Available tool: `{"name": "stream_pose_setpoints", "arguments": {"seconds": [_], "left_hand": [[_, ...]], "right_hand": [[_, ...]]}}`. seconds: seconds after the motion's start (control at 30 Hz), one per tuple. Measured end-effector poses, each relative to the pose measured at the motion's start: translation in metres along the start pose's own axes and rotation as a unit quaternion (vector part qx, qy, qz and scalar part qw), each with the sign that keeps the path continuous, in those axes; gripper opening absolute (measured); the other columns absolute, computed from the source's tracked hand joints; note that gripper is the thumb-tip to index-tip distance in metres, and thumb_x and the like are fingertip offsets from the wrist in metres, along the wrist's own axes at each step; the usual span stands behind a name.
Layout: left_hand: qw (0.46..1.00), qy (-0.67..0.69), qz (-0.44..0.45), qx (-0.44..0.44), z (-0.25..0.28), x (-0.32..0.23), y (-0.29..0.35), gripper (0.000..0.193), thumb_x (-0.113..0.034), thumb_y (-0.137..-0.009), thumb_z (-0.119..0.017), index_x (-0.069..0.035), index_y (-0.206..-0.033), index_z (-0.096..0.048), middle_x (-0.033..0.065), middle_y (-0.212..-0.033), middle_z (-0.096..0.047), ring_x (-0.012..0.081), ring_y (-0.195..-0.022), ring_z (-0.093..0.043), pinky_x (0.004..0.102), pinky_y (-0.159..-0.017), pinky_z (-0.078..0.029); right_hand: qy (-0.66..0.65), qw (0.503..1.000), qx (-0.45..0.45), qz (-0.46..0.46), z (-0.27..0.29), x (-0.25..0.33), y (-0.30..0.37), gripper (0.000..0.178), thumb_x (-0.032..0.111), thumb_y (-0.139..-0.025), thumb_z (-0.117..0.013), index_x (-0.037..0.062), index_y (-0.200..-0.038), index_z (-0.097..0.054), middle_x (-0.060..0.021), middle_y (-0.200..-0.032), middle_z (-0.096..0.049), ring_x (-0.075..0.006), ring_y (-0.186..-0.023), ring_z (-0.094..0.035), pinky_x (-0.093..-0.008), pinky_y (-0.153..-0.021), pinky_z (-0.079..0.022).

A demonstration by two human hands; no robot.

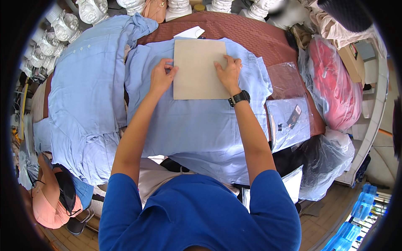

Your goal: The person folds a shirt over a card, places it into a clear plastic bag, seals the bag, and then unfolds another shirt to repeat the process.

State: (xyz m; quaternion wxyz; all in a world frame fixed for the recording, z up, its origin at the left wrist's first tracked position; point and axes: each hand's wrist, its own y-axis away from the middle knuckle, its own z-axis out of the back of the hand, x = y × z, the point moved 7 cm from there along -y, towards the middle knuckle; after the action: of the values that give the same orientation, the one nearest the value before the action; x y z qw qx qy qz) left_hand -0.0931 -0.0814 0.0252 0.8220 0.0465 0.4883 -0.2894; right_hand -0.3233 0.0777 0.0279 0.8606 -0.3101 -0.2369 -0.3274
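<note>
A beige rectangular cardboard sheet point(199, 75) lies flat on a light blue shirt point(188, 121) spread across the table. At the sheet's left edge is my left hand point(162, 76), its fingers bent and the thumb touching the edge. My right hand point(229, 72), with a black watch point(239, 98) on the wrist, has its thumb over the sheet and its fingers around the right edge. The sheet is held between both hands. A small white card point(189, 32) rests just beyond the sheet.
More light blue shirts point(90, 79) are piled at left. On the right lie a bagged, folded blue shirt point(289, 121) and red clothing in clear plastic point(335, 83). A reddish-brown cloth point(251, 37) covers the table. White balusters point(93, 10) line the back; another person point(48, 198) sits lower left.
</note>
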Motion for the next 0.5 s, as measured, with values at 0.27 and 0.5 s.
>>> {"name": "stream_pose_setpoints", "arguments": {"seconds": [0.27,0.5], "left_hand": [[1.000,-0.022,0.013,0.001,-0.0022,0.0015,-0.0010,0.034,-0.019,-0.080,-0.075,-0.003,-0.110,-0.067,0.0105,-0.088,-0.073,0.0224,-0.072,-0.065,0.0361,-0.068,-0.052],[1.000,-0.019,0.007,-0.004,-0.0047,0.0014,-0.0017,0.033,-0.020,-0.080,-0.075,-0.004,-0.108,-0.068,0.0106,-0.086,-0.073,0.0226,-0.072,-0.065,0.0363,-0.068,-0.051]], "right_hand": [[-0.029,0.999,0.018,-0.031,0.0000,-0.0023,-0.0004,0.052,0.023,-0.077,-0.080,0.0045,-0.122,-0.060,-0.0223,-0.116,-0.048,-0.0392,-0.109,-0.047,-0.0490,-0.097,-0.040],[-0.036,0.997,0.034,-0.059,-0.0001,-0.0065,-0.0037,0.055,0.024,-0.076,-0.080,0.0052,-0.123,-0.060,-0.0228,-0.118,-0.047,-0.0394,-0.110,-0.047,-0.0485,-0.098,-0.040]]}}
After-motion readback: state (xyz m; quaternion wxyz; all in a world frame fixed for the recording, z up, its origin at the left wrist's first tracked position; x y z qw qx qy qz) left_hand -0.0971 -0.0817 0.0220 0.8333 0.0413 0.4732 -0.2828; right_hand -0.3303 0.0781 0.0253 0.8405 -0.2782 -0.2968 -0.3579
